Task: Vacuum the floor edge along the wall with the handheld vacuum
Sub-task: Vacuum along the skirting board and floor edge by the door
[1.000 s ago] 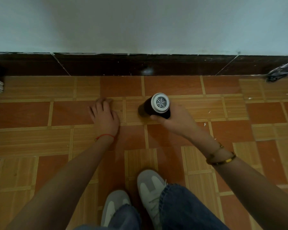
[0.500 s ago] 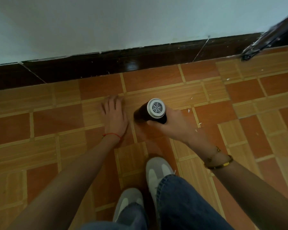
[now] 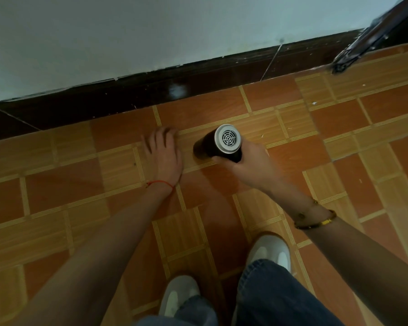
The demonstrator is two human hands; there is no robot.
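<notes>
bare floor (image 3: 222, 107) along baseboard (image 3: 127, 95)

A pair of light grey shoes stands at the bottom of the view: the left shoe (image 3: 178, 298) is lower, the right shoe (image 3: 270, 251) is further forward. Blue jeans (image 3: 276, 300) cover the back part of both shoes. On one wrist there is a thin red string (image 3: 161, 183), and on the other wrist a gold bracelet (image 3: 316, 222). At the top right corner a dark metal bar (image 3: 372, 38) leans down, and its lower end touches the ground near the dark skirting. It is blurred. Some small white crumbs (image 3: 314, 103) lie near it.
</notes>
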